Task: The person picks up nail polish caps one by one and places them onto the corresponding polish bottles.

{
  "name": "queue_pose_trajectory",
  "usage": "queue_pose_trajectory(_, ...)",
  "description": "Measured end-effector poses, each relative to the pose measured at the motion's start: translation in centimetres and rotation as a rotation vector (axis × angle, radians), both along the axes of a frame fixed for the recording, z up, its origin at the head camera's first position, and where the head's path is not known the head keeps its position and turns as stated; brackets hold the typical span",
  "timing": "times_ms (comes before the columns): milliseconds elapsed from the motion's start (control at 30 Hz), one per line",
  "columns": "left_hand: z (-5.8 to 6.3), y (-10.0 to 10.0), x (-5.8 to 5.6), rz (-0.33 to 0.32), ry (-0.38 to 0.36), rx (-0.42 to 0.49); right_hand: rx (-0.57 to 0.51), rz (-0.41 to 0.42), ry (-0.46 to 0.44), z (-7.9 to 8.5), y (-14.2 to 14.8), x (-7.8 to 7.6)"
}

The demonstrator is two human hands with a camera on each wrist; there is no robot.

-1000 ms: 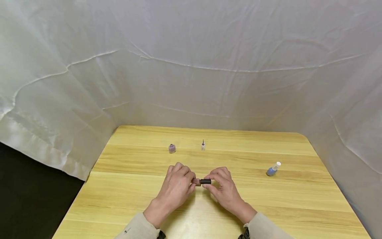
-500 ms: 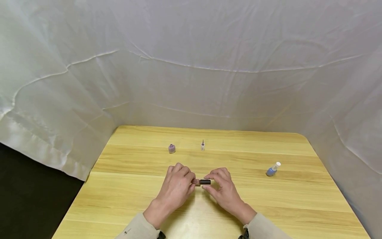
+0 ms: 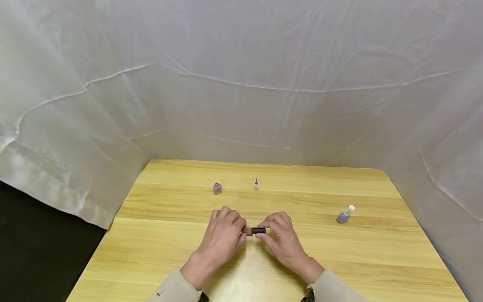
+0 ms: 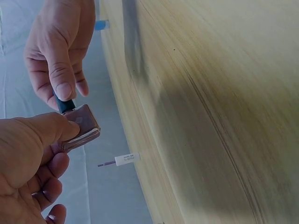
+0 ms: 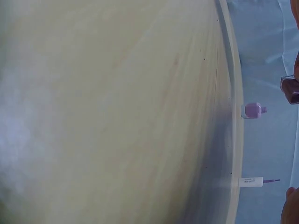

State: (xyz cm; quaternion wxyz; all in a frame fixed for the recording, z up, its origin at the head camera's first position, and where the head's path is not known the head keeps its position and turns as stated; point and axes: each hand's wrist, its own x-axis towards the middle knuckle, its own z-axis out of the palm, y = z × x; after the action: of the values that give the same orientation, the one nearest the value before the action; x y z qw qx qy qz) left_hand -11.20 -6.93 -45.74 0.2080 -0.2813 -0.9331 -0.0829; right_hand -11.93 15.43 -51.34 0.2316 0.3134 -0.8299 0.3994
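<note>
Between both hands, above the table, is a brown nail polish bottle (image 4: pixel 84 122) lying sideways, its black cap (image 3: pixel 258 230) pointing right. My left hand (image 3: pixel 223 235) grips the glass body between thumb and fingers. With thumb and fingertips, my right hand (image 3: pixel 282 239) pinches the black cap, as the left wrist view shows. The cap sits against the bottle's neck; whether it is screwed tight I cannot tell. Only a corner of the brown bottle (image 5: pixel 290 89) and bits of hand appear at the right wrist view's edge.
An uncapped purple polish bottle (image 3: pixel 217 188) stands beyond the left hand. Its white cap (image 3: pixel 256 186) stands to the right of it, brush up. Farther right is a blue polish bottle (image 3: pixel 344 217) with a white cap. Pale cloth (image 3: pixel 264 117) hangs behind the wooden table (image 3: pixel 181 201).
The brown bottle and its black cap have shifted very slightly left. Both hands keep nearly the same grip, and the other bottles have not moved.
</note>
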Motion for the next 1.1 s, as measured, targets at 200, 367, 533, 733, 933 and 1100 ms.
queue_pose_trajectory(200, -0.05, -0.01, 0.0, -0.005, -0.006, -0.001, 0.011, -0.009, 0.004, -0.04, 0.05, -0.03)
queue_pose_trajectory(367, -0.08, 0.07, 0.03, -0.001, -0.012, -0.003, 0.023, -0.02, -0.004, -0.27, 0.18, 0.01)
queue_pose_trajectory(533, 0.03, 0.06, 0.04, 0.001, -0.026, 0.013, 0.039, -0.026, 0.03, -0.31, 0.27, 0.0)
queue_pose_trajectory(733, 0.19, -0.03, 0.07, 0.007, -0.06, 0.041, 0.018, -0.004, 0.054, -0.1, 0.19, -0.08)
queue_pose_trajectory(933, 0.26, 0.0, 0.12, 0.009, -0.059, 0.042, 0.018, 0.003, 0.066, -0.02, 0.23, -0.23)
queue_pose_trajectory(1100, 0.25, 0.1, 0.16, 0.002, -0.034, 0.026, 0.026, 0.003, 0.059, -0.03, 0.3, -0.25)
